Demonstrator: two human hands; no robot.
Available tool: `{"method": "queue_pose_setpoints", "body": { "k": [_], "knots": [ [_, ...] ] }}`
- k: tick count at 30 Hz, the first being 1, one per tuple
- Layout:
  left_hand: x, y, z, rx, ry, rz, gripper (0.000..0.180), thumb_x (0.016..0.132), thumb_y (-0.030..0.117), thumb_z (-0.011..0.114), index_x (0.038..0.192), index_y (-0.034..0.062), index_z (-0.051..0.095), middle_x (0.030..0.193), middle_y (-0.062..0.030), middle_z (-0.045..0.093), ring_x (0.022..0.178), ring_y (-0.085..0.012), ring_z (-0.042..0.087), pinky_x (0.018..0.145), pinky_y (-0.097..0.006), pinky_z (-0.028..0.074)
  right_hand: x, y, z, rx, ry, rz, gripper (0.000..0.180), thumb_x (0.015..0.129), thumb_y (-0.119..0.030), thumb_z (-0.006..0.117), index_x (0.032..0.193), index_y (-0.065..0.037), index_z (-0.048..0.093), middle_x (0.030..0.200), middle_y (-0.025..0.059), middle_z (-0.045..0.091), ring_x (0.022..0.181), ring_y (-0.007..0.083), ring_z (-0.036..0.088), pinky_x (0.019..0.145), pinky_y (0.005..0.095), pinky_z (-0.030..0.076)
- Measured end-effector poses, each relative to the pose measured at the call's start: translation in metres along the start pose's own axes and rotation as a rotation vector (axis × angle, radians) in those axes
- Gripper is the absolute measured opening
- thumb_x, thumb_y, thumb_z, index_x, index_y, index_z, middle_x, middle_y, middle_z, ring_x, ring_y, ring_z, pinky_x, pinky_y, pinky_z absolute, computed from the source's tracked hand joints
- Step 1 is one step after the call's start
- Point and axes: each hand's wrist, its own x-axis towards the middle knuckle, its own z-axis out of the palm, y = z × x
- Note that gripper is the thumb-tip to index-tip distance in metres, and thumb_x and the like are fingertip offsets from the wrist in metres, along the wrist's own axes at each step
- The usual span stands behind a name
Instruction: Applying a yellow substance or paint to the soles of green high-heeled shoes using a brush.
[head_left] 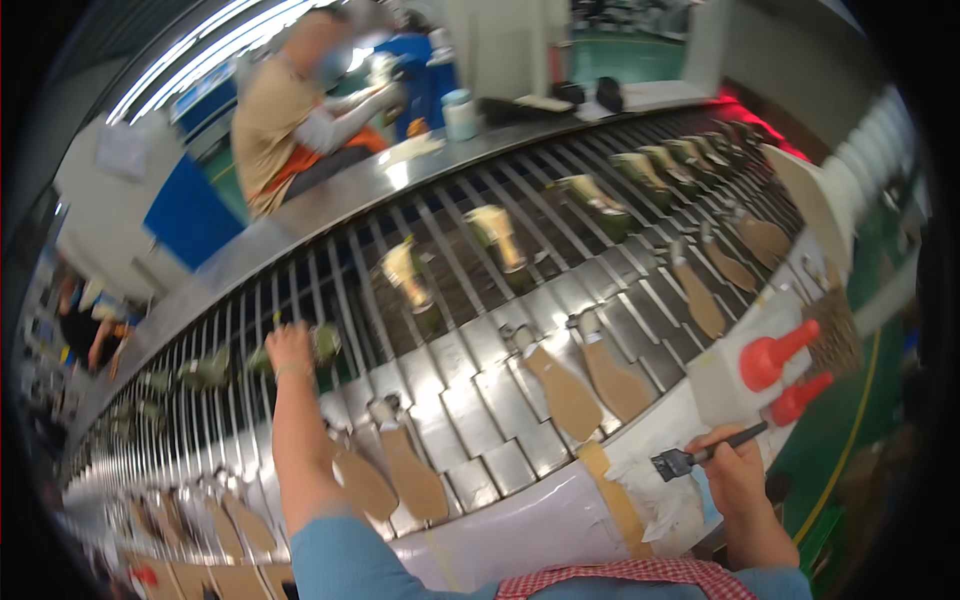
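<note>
My left hand (291, 350) reaches out over the slatted metal conveyor, its fingers closed on a dark green shoe upper (325, 342). In my right hand (735, 470), near the conveyor's front edge, is a dark-handled brush (673, 463) with black bristles, pointing left. More uppers stand along the far side of the belt, including a green one with a pale underside (405, 275) and another like it (497, 238). Tan soles lie in pairs along the near side; one sole (410, 470) and a second sole (562, 390) are closest to me.
Two red-topped bottles, one upright-tipped (768, 362) and one lower (800, 397), sit right of the belt beside a white container (716, 390). A flexible white duct (872, 165) hangs at far right. Across the conveyor sits a co-worker (285, 125) near a white tub (459, 116).
</note>
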Motion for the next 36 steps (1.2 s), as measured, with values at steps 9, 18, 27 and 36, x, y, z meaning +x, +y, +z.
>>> {"method": "queue_pose_setpoints", "body": {
  "k": [9,18,27,36],
  "knots": [
    [-0.059,-0.018,-0.153,-0.734,0.074,-0.475,0.056,0.064,0.023,0.076,0.112,0.0049,0.055,0.112,-0.0133,0.062,0.104,-0.0313,0.059,0.086,-0.043,0.048,-0.036,-0.021,-0.031,0.077,0.011,0.023,0.013,0.086,-0.005,0.056,0.098,0.0,0.058,0.092,0.0125,0.063,0.088,0.0207,0.063,0.082,0.0347,0.05],
    [-0.234,0.025,-0.271,-2.701,-0.278,-0.394,0.04,0.081,0.006,0.066,0.118,0.0043,0.054,0.112,-0.0074,0.061,0.104,-0.0228,0.059,0.093,-0.037,0.047,-0.069,-0.078,-0.081,-0.427,0.097,-0.14,0.015,0.082,-0.004,0.066,0.095,-0.002,0.06,0.089,0.0033,0.061,0.078,0.0127,0.059,0.075,0.0281,0.048],
    [-0.359,0.137,-0.313,-2.401,-0.28,-0.344,0.048,0.077,-0.002,0.067,0.121,0.0014,0.05,0.115,-0.0083,0.058,0.107,-0.0207,0.056,0.095,-0.035,0.045,-0.052,-0.084,-0.127,-1.138,0.083,-0.259,0.018,0.075,-0.007,0.073,0.088,0.0,0.064,0.083,0.0064,0.066,0.08,0.0144,0.06,0.076,0.028,0.046],
    [-0.417,0.184,-0.32,-2.165,-0.054,-0.354,0.048,0.077,0.002,0.072,0.121,-0.001,0.051,0.115,-0.008,0.058,0.105,-0.0184,0.055,0.095,-0.032,0.043,-0.036,-0.049,-0.146,-1.268,-0.064,-0.243,0.021,0.072,-0.009,0.071,0.089,-0.001,0.061,0.083,0.0131,0.066,0.083,0.0285,0.064,0.075,0.0359,0.049]
  ]
}}
